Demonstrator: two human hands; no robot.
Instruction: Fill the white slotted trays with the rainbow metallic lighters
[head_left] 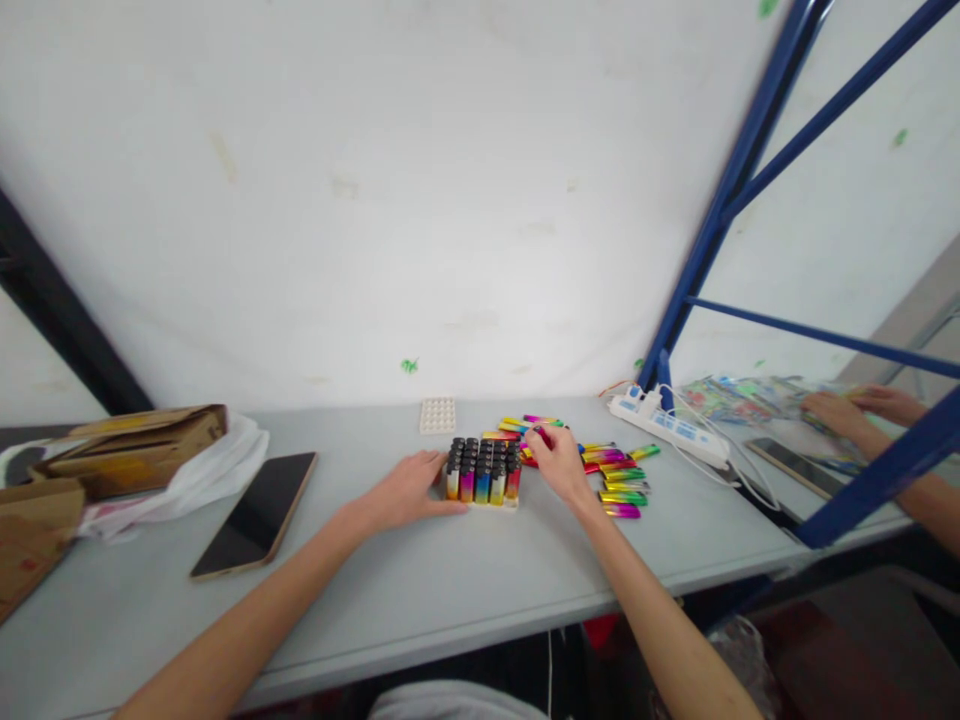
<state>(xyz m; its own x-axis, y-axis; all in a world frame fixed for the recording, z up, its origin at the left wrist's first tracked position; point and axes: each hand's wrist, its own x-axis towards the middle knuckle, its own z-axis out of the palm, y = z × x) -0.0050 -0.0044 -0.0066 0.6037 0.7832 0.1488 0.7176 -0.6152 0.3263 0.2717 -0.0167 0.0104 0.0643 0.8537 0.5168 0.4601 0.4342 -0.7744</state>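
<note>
Several lighters with black tops [483,472] stand upright in rows in a white tray [504,506] on the grey table. My left hand [409,490] rests at the left side of this block, thumb and fingers apart, touching its edge. On the right, my right hand [556,462] is closed in a pinch on a lighter, of which only a dark red end shows between the fingers. Loose shiny lighters [622,485] in many colours lie flat on the table beyond and to the right of my right hand.
A second white tray [438,416] lies near the wall. At left are a phone [257,512], a white bag [206,480] and cardboard boxes [142,445]. A power strip [671,430] sits by the blue frame [697,260]. Another person's hands [832,412] work at the far right.
</note>
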